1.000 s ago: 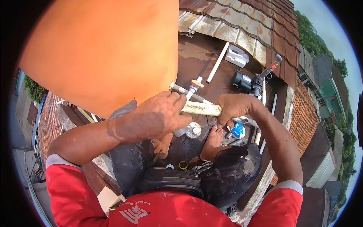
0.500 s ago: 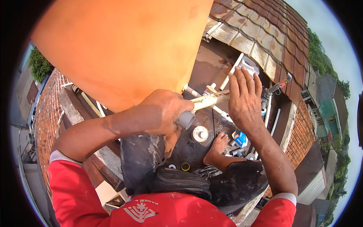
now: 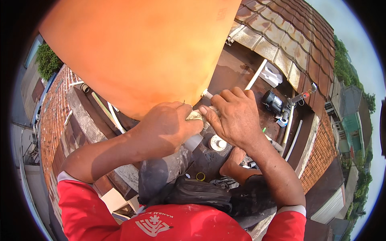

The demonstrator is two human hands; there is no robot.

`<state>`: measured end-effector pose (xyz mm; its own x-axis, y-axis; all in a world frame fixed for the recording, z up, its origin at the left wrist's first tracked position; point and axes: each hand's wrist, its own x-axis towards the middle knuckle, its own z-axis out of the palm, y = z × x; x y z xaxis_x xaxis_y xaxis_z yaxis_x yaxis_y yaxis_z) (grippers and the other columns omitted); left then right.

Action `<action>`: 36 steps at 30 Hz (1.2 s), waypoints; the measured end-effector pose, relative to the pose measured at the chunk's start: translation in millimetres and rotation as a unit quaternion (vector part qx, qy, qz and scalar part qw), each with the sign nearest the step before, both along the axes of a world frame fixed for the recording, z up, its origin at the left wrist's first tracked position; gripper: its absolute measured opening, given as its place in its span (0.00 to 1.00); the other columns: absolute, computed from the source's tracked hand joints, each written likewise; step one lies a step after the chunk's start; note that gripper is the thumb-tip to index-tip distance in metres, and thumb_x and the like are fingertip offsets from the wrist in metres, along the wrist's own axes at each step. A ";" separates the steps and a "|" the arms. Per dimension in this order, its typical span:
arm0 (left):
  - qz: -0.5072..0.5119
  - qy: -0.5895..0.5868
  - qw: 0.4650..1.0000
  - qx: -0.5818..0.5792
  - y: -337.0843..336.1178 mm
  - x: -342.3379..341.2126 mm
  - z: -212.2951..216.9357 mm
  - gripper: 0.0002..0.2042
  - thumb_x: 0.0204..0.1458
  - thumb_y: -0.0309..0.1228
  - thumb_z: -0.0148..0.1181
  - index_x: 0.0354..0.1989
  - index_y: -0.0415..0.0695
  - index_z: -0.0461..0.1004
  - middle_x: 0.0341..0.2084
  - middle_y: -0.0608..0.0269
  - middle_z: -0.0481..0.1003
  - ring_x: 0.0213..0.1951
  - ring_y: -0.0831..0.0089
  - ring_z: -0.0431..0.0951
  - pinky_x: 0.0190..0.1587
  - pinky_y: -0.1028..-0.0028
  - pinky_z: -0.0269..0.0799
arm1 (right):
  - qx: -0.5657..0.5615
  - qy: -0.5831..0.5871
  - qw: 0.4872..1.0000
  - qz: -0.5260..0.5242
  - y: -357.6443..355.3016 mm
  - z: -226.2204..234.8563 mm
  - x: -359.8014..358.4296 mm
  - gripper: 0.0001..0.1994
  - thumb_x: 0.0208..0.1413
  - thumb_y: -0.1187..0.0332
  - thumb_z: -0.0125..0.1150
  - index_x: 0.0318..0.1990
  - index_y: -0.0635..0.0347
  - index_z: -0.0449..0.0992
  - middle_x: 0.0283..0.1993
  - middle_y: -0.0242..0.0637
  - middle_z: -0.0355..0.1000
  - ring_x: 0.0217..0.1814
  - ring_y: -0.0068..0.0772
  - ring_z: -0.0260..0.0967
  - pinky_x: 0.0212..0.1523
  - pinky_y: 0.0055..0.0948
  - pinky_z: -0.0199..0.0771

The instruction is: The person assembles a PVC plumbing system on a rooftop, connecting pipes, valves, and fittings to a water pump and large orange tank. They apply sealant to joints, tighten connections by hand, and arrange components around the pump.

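Observation:
My left hand (image 3: 163, 127) is closed around a dirty white PVC pipe (image 3: 195, 115), which shows only in the narrow gap between my two hands. Below the left fingers a grey pipe fitting (image 3: 194, 142) sticks out, open end downward. My right hand (image 3: 237, 116) wraps over the pipe from the other side, thumb pressed along it close to the left fingers. How the fitting joins the pipe is hidden by the left hand. Just under the hands stands a round white can with a cap (image 3: 218, 143).
A large orange tank (image 3: 136, 52) looms at the upper left, with a white outlet pipe (image 3: 207, 94) at its foot. Rusty roof tiles (image 3: 281, 40), a water pump (image 3: 272, 101) and upright pipework (image 3: 287, 116) lie to the right. A yellow tape roll (image 3: 200, 176) sits near my legs.
My right hand, held flat against the pipe's far end, has moved left and closed around the pipe beside my left hand. The view has shifted slightly, exposing the pump.

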<state>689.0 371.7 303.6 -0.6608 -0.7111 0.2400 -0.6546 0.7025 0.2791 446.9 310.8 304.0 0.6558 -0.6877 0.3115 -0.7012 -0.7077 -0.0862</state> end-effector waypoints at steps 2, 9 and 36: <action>0.012 -0.048 0.998 -0.029 14.4 7.2 3.6 0.08 0.51 0.26 0.68 0.40 0.43 0.81 0.38 0.42 0.78 0.42 0.46 0.83 0.40 0.51 0.78 | 0.074 -0.004 0.995 -0.060 -6.0 -13.9 24.5 0.19 0.76 0.57 0.57 0.35 0.59 0.85 0.31 0.48 0.83 0.41 0.53 0.84 0.54 0.54 0.77; 0.036 -0.105 0.990 -0.083 39.5 18.8 1.2 0.06 0.49 0.31 0.68 0.32 0.46 0.78 0.34 0.52 0.76 0.40 0.56 0.82 0.41 0.57 0.79 | 0.189 -0.062 0.972 -0.123 -38.6 -53.9 31.7 0.19 0.76 0.59 0.57 0.40 0.68 0.83 0.32 0.62 0.83 0.40 0.68 0.85 0.53 0.62 0.82; 0.057 -0.127 0.988 -0.062 52.1 17.6 -12.7 0.05 0.56 0.30 0.64 0.34 0.43 0.77 0.38 0.44 0.79 0.42 0.53 0.83 0.45 0.58 0.81 | 0.356 -0.634 0.665 -0.169 18.0 -88.5 -0.5 0.18 0.79 0.60 0.65 0.54 0.70 0.85 0.43 0.40 0.85 0.39 0.27 0.81 0.42 0.30 0.83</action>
<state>706.6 423.8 290.9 -0.6279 -0.7603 0.1667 -0.7698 0.6382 0.0111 446.4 328.8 215.5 -0.0545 -0.9984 -0.0173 0.1466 0.0091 -0.9892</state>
